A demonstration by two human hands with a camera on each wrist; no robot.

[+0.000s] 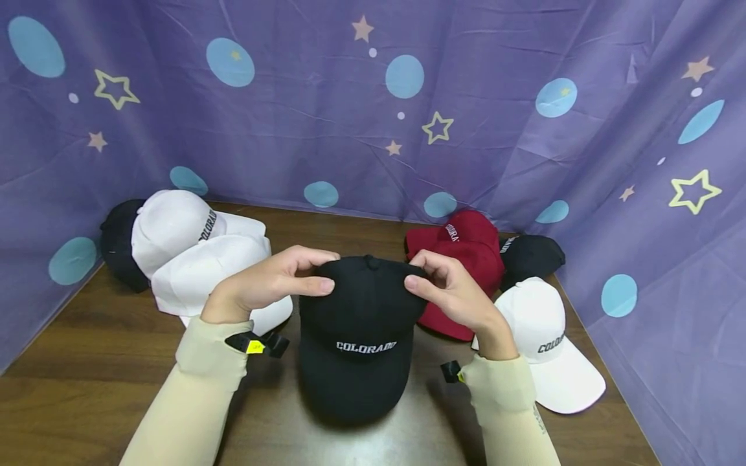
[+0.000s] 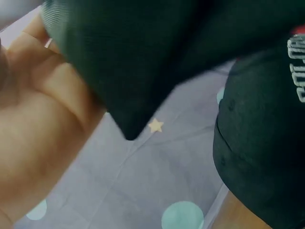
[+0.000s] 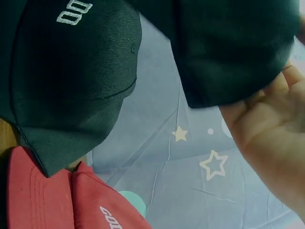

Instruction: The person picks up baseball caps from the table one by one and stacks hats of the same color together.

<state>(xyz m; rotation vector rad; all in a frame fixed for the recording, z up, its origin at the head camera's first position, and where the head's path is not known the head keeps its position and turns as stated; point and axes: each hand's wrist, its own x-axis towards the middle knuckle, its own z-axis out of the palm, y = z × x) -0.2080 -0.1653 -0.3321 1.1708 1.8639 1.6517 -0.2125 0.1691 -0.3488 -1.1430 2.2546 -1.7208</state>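
A black baseball cap [image 1: 364, 291] with white "COLORADO" lettering is between my two hands, its brim [image 1: 355, 388] toward me. My left hand [image 1: 280, 278] grips the crown's upper left edge, thumb on the near side. On the opposite edge my right hand [image 1: 451, 288] pinches the crown the same way. Close up in the left wrist view, a dark cloth corner [image 2: 128, 95] hangs beside the palm, with a black lettered cap [image 2: 262, 129] beyond it. The right wrist view has dark cloth [image 3: 233, 57] at the fingers and a black lettered cap [image 3: 76, 71] farther left.
At the left lie white caps [image 1: 169, 226] overlapping each other, with a black cap [image 1: 121, 243] behind them. Red caps [image 1: 472, 243], another black cap [image 1: 533, 259] and a white cap [image 1: 536, 317] sit at the right. A purple curtain [image 1: 326, 116] surrounds the wooden table [image 1: 87, 362].
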